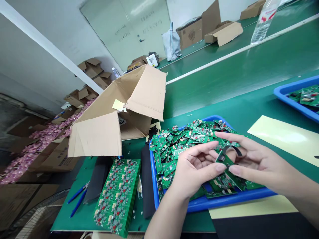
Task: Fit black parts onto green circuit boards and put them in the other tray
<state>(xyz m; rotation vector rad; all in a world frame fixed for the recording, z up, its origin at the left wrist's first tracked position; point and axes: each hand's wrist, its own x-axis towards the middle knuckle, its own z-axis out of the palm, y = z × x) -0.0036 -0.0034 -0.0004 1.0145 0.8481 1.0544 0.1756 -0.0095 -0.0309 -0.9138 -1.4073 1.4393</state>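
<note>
Over the blue tray (196, 206), my left hand (194, 167) pinches a small green circuit board (230, 171) between thumb and fingers. My right hand (259, 161) is closed around the other side, its thumb tip by the board's edge. A curved black strip (234, 148) loops up from the board toward the right fingers; whether it is a tape or a flat cable I cannot make out. Loose circuit boards (171, 151) with red and white parts fill the tray beneath both hands, which partly hide them.
Left of the tray lies a stack of uncut board panels (117, 196), with blue-handled pliers (79, 197) beside it. An open cardboard box (142, 96) stands behind. A second blue tray (296, 99), a yellow sheet (284, 136) and a water bottle (264, 25) are at right.
</note>
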